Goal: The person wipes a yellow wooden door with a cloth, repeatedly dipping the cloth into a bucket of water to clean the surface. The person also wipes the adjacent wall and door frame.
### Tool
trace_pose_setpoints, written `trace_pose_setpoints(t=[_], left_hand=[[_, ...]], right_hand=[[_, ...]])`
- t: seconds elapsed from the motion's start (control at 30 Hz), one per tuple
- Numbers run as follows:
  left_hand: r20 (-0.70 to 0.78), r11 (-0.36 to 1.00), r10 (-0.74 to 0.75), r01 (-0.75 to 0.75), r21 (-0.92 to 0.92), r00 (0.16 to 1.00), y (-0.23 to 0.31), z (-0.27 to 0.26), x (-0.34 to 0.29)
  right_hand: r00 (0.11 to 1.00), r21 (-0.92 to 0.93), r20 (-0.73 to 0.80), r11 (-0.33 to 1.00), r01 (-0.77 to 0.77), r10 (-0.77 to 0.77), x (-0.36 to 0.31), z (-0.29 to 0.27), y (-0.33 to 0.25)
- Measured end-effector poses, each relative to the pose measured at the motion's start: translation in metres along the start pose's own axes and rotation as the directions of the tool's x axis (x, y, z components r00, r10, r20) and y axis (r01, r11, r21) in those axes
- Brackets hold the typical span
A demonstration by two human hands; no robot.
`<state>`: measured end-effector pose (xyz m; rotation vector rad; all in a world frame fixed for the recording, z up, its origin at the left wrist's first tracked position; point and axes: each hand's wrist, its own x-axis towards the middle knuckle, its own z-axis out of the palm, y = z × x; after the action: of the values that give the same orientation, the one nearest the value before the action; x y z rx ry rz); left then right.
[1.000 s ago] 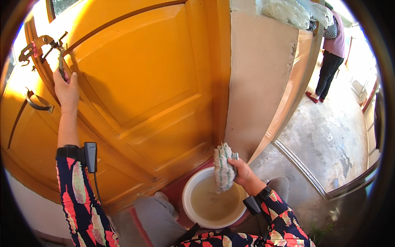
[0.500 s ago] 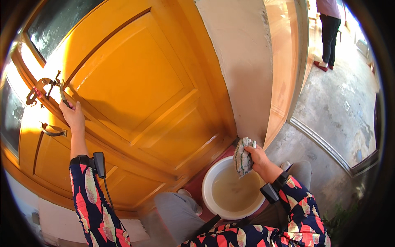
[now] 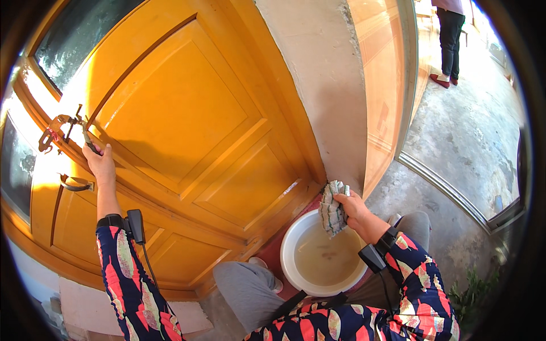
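My left hand (image 3: 101, 163) is closed around the lower end of a curved metal door handle (image 3: 88, 136) on a yellow-orange panelled wooden door (image 3: 176, 108). Beside that handle is a rusty metal hasp latch (image 3: 56, 129), and below it a second dark pull handle (image 3: 74, 183) is fixed to the wood. In my right hand (image 3: 355, 210) is a folded, striped grey-white cloth (image 3: 333, 209), pinched between thumb and fingers. The cloth hangs over the rim of a white basin (image 3: 289, 267), which holds cloudy brownish water (image 3: 327, 258).
A plastered wall (image 3: 324, 74) borders the door on the right. Beyond it, a metal threshold track (image 3: 443, 190) crosses the concrete floor (image 3: 466, 136). Another person (image 3: 449, 42) stands at the far right. A green plant (image 3: 475, 292) is near the lower right.
The view has shifted slightly, so the wall and doorway appear farther left. My left hand stays on the handle, and my right hand still holds the cloth above the basin.
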<state>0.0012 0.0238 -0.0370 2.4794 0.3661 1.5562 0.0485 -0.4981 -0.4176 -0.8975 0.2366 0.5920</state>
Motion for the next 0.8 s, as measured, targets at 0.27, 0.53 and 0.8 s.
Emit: trace_pose_setpoints(t=[0.27, 0.53, 0.8], left_hand=[[0.119, 0.706, -0.346, 0.342, -0.62, 0.931, 0.013, -0.004, 0.006], [0.26, 0.937, 0.05, 0.045, -0.347, 0.964, 0.143, 0.03, -0.172], [0.977, -0.101, 0.162, 0.988, -0.119, 0.135, 0.244, 0.09, -0.42]], right_hand=[[1.0, 0.104, -0.007, 0.994, 0.025, -0.025, 0.01, -0.002, 0.005], [0.978, 0.279, 0.195, 0.96, 0.012, -0.069, -0.006, 0.014, -0.005], [0.867, 0.301, 0.479, 0.954, -0.017, -0.135, -0.045, 0.035, -0.012]])
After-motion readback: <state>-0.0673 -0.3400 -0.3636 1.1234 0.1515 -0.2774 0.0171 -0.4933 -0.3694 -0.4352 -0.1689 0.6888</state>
